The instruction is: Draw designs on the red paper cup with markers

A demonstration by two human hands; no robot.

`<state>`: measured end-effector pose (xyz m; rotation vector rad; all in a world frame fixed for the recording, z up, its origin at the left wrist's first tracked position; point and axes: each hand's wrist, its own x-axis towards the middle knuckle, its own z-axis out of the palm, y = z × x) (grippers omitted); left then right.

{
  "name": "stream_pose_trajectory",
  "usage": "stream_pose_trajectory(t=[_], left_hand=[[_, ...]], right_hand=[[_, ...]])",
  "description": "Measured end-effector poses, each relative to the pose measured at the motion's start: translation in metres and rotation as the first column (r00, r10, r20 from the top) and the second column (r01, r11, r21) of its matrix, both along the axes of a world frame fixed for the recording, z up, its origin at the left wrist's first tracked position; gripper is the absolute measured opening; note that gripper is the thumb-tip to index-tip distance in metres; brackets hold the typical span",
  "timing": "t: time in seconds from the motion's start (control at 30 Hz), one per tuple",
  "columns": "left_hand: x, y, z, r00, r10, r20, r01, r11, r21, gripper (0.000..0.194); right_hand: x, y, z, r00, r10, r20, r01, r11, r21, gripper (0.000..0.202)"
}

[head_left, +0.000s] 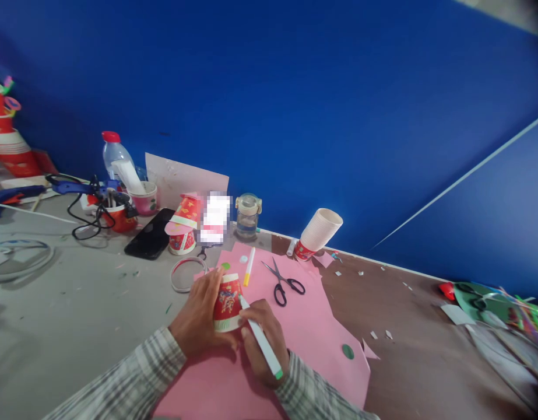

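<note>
My left hand (199, 318) grips the red paper cup (227, 297) between my 2 hands; my right hand (275, 335) grasps a white marker (260, 341), tip beside it. Likely a marking step: each stroke needs steadiness.

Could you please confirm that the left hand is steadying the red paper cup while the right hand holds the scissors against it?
Not quite: the right hand holds a white marker with a green end against the cup, as the head view shows; the scissors lie on the pink paper. The left hand is indeed steadying the red paper cup.
</note>
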<state>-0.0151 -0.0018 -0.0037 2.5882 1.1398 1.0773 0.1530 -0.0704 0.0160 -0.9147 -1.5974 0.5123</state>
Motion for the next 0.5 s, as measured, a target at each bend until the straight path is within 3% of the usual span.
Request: stream_pose_trajectory(t=[0.17, 0.5], left_hand=[[0.0023, -0.0005, -0.0014, 1.000, 0.003, -0.021, -0.004, 0.999, -0.043, 0.135], [0.0080, -0.0030, 0.0019, 1.000, 0.003, -0.003, -0.003, 0.998, -0.058, 0.119]], right_hand=[[0.0007, 0.0020, -0.0081, 0.987, -0.041, 0.158, 0.030, 0.997, 0.074, 0.041], [0.0023, 0.0047, -0.0080, 0.984, -0.080, 0.162, 0.068, 0.995, 0.079, 0.031]])
